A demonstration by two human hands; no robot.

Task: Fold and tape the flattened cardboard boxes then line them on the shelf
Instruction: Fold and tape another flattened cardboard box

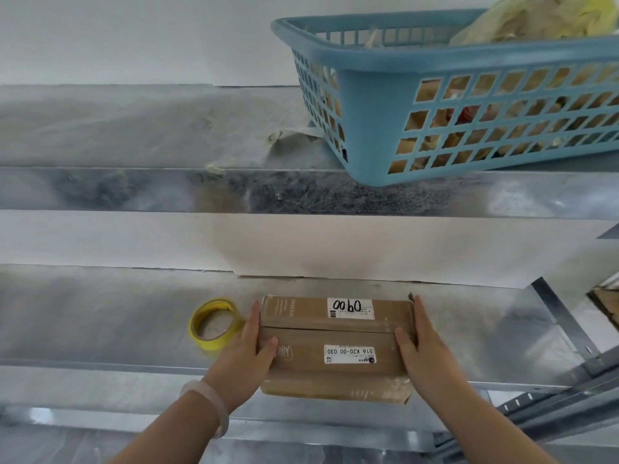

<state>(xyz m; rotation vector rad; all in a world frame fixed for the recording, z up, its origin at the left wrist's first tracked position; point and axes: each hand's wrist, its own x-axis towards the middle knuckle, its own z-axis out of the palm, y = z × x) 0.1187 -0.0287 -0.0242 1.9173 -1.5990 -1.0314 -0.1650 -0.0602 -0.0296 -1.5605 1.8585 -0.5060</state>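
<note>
A folded brown cardboard box [335, 343] with two white labels lies on the lower metal shelf [117, 313], its near end reaching past the shelf's front edge. My left hand [249, 346] presses flat against the box's left side, thumb on top. My right hand [420, 343] grips the right side the same way. The top flaps meet in a seam across the middle. A roll of yellow tape [214, 324] lies on the shelf just left of my left hand.
A blue plastic basket [368, 105] full of bags stands on the upper shelf [134, 128] at the right, overhanging its front edge. A scrap of paper [288, 140] lies beside it. More cardboard [606, 304] shows at the far right, past a metal upright [559, 319].
</note>
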